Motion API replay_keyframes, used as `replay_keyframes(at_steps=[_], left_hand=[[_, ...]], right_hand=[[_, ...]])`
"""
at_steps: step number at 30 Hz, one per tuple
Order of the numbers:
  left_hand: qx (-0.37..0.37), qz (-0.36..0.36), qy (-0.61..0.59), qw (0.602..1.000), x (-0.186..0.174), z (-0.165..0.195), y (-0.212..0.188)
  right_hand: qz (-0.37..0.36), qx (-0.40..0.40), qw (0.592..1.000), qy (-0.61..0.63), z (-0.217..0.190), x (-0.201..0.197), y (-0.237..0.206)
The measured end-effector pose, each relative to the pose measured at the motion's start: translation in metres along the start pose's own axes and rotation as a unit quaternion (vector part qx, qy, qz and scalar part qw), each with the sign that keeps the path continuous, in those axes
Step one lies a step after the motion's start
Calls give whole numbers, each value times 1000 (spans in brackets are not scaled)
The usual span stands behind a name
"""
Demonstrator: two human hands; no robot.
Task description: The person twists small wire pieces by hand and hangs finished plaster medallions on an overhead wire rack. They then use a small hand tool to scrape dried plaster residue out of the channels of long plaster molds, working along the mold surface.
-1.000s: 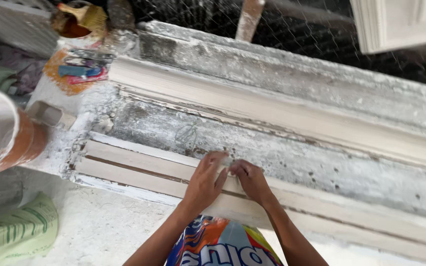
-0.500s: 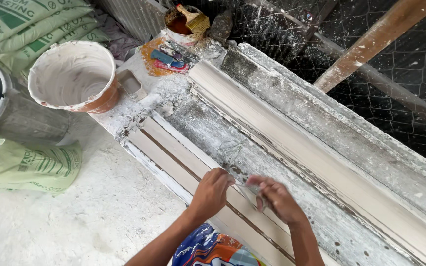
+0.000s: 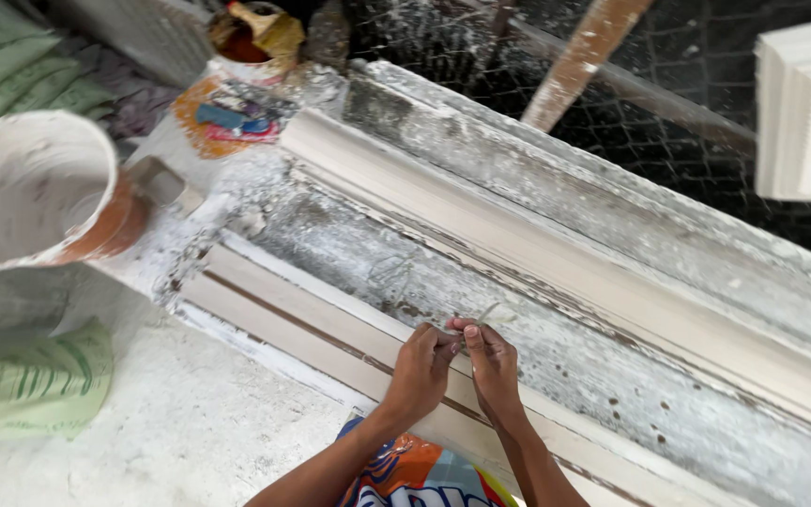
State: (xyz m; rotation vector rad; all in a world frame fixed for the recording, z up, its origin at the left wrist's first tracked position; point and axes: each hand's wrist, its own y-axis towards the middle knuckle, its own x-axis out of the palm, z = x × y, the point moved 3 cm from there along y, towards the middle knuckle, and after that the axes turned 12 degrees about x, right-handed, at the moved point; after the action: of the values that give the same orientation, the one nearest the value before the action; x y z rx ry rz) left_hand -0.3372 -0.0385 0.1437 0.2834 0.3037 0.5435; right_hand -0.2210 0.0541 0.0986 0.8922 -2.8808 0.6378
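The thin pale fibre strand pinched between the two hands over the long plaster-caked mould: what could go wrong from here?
1. The thin pale fibre strand is held only by the fingertips of the left hand and right hand; it might slip or snap.
2. The plaster-smeared orange bucket stands at the end of the long plaster-caked mould, seemingly near its edge; a bump could tip it.

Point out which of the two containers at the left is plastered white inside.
The big bucket at the far left: its inside is coated white, its outside orange. The smaller pot at the top holds reddish-brown contents instead.
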Motion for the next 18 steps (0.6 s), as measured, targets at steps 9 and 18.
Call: replay_keyframes(at_steps=[9,18], left_hand=[[188,-182,166,951,10,33,32],[526,-243,209,788,0,72,42]], right_hand=[[128,16,975,-180,-17,-36,-8],[-108,64,961,-248,-44,-65,-15]])
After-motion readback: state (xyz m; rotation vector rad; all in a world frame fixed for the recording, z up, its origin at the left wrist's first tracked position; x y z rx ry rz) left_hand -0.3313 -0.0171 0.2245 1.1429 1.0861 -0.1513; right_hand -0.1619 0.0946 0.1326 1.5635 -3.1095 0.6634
